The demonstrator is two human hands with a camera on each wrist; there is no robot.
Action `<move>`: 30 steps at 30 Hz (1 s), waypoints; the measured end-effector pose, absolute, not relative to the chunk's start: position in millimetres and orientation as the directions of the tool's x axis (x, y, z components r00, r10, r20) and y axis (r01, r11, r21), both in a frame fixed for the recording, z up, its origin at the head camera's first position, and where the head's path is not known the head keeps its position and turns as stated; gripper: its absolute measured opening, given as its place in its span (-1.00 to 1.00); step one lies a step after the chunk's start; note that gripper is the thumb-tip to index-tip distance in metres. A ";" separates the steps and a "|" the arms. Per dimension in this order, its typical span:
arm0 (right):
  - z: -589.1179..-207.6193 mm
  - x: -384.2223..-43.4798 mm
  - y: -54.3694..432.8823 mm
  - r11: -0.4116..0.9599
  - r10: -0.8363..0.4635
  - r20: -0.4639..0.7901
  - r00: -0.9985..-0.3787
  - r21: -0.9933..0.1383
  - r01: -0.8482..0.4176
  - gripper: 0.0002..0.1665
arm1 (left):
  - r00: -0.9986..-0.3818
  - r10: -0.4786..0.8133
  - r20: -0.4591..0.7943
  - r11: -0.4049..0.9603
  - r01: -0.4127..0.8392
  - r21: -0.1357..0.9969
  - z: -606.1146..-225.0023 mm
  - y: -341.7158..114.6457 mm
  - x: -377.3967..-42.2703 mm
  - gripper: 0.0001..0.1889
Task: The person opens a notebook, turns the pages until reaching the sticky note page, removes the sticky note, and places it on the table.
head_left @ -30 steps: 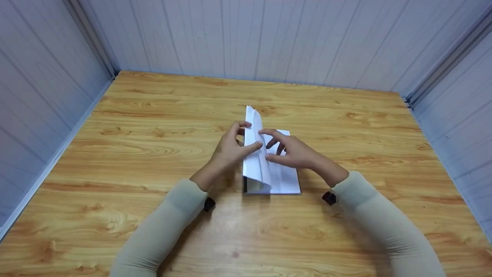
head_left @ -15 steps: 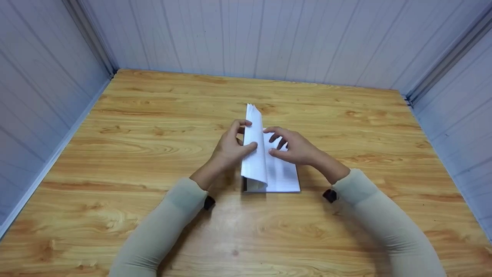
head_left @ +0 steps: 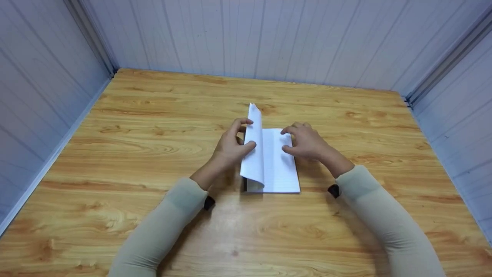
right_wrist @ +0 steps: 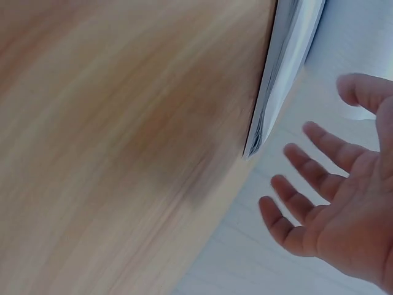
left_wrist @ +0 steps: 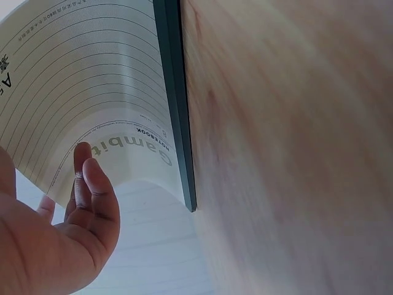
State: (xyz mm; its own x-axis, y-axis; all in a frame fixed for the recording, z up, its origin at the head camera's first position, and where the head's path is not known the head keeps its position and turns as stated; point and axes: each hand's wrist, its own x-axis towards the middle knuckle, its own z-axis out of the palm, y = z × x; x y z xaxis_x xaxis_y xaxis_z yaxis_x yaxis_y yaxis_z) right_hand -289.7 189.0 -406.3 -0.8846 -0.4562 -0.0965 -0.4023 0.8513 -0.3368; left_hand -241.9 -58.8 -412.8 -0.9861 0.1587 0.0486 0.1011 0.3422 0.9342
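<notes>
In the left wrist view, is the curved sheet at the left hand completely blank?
No, the curved sheet at the left hand carries ruled lines and print, including the word "NOTEBOOK".

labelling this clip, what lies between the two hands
The head view shows the notebook's raised pages, then its flat page, between the left hand and right hand.

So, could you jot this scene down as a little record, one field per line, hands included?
Main thing: open notebook
Resting on: wood-look table
Left hand: pinching raised pages, thumb on the side facing the head camera
Right hand: fingers spread, holding nothing, by the right page's outer edge
Printing: "Gambit" and "NOTEBOOK", seen in the left wrist view
Clothing: pale sleeves
Surroundings: pale panelled walls
</notes>
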 end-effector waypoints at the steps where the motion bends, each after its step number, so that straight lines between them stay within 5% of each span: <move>1: -406.3 -290.3 189.7 0.865 -0.450 -0.122 -0.885 -0.307 -0.397 -0.38 | -0.987 0.157 0.045 0.351 0.099 0.931 -412.5 -58.8 -242.1 -0.47; 30: -417.1 -299.9 196.0 0.898 -0.435 -0.273 -0.858 -0.207 -0.389 -0.09 | -0.992 0.125 0.003 0.383 0.051 0.922 -415.5 -60.0 -244.9 -0.50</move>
State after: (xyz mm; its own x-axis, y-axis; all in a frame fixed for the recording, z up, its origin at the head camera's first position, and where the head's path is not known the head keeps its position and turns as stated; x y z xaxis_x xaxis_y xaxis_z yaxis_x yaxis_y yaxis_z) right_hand -299.9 196.0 -417.1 -0.8580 -0.4350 -0.2731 -0.3891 0.8976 -0.2073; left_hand -244.9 -60.0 -415.5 -0.9922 0.1250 0.0028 0.0508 0.3828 0.9224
